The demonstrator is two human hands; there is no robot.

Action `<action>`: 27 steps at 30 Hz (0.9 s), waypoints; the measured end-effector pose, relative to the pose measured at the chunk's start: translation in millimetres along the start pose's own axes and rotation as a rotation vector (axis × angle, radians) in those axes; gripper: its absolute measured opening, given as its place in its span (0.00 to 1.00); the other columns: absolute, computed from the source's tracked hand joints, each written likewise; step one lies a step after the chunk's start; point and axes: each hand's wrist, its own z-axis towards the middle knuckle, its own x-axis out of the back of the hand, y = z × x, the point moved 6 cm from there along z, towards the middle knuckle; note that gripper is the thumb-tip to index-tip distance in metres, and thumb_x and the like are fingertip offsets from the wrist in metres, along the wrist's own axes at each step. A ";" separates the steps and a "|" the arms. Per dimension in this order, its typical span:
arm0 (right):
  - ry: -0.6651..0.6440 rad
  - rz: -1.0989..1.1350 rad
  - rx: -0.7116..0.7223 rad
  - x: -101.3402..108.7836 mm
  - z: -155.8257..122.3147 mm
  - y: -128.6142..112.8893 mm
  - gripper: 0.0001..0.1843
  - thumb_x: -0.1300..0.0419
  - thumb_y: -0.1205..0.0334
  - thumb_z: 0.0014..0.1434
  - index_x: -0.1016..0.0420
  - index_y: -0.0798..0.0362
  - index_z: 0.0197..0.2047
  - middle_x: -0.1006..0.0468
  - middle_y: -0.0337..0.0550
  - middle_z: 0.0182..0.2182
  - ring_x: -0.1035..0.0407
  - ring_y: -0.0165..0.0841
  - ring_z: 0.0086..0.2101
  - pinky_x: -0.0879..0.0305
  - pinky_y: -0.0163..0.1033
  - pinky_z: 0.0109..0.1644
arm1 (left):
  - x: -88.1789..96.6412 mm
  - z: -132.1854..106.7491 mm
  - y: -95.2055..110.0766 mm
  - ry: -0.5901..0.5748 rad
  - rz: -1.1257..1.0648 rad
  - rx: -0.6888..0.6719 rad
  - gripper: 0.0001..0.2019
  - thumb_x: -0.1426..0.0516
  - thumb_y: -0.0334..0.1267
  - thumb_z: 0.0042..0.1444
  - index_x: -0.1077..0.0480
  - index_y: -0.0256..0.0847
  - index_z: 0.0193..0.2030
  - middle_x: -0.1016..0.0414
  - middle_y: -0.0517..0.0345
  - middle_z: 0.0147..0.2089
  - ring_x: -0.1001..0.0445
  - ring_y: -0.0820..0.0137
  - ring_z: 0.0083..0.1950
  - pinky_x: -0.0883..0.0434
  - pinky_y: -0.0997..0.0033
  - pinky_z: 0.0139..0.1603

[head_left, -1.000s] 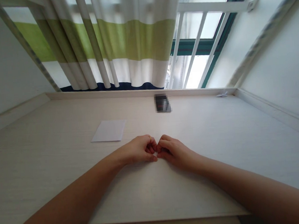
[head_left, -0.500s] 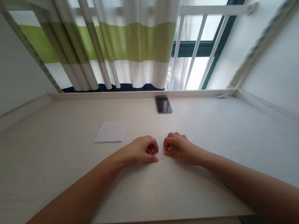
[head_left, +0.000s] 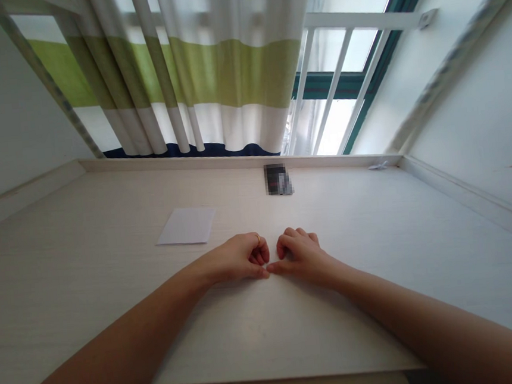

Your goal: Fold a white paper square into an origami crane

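A small piece of white paper (head_left: 273, 260) lies between my hands, low on the desk; little of it shows against the pale surface. My left hand (head_left: 246, 257) is closed, with fingers curled and thumb pressed at the paper's near edge. A ring circles one of its fingers. My right hand (head_left: 304, 255) is also closed at the paper, its thumb stretched left until its tip meets the left thumb. The fingers of both hands cover most of the paper. Farther up and left, a flat stack of white square paper (head_left: 187, 226) rests on the desk.
A blurred-out dark item (head_left: 277, 180) sits near the back rim of the white desk (head_left: 260, 341). In the far right corner lies a small whitish object (head_left: 378, 166). Behind the rim hang a green-and-white curtain (head_left: 231, 68) and white bars (head_left: 336, 83) before a window.
My right thumb has slid left along the paper's near edge to the left thumb, covering more of the paper. My left hand keeps its place. The view has shifted slightly.
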 end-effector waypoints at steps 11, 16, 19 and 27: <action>-0.094 -0.007 0.043 1.2 -0.7 -8.2 0.09 0.39 0.58 0.48 0.34 0.54 0.27 0.32 0.42 0.33 0.40 0.36 0.38 0.49 0.42 0.42 | 1.5 -2.3 1.3 -0.022 0.053 -0.013 0.12 0.40 0.35 0.38 0.37 0.38 0.31 0.34 0.62 0.29 0.34 0.73 0.31 0.35 0.73 0.32; -0.133 0.030 0.039 2.2 0.0 -5.1 0.06 0.39 0.63 0.48 0.33 0.54 0.28 0.32 0.41 0.33 0.40 0.35 0.39 0.49 0.42 0.44 | 1.5 -2.4 0.0 -0.043 0.038 -0.001 0.12 0.40 0.34 0.38 0.37 0.38 0.31 0.33 0.60 0.31 0.33 0.72 0.32 0.34 0.72 0.34; -0.149 0.053 0.046 2.4 0.5 -3.0 0.04 0.40 0.66 0.48 0.33 0.54 0.27 0.32 0.41 0.33 0.39 0.35 0.39 0.49 0.42 0.44 | 2.3 -2.5 0.7 -0.041 0.042 -0.006 0.12 0.40 0.34 0.38 0.37 0.38 0.32 0.33 0.60 0.31 0.33 0.72 0.33 0.34 0.72 0.34; -0.169 0.106 0.065 3.9 1.7 1.1 0.06 0.42 0.73 0.46 0.31 0.54 0.29 0.32 0.40 0.34 0.39 0.34 0.38 0.48 0.43 0.45 | 1.9 -3.5 0.6 -0.033 0.032 -0.003 0.12 0.40 0.32 0.38 0.37 0.37 0.32 0.34 0.60 0.32 0.34 0.73 0.33 0.34 0.72 0.35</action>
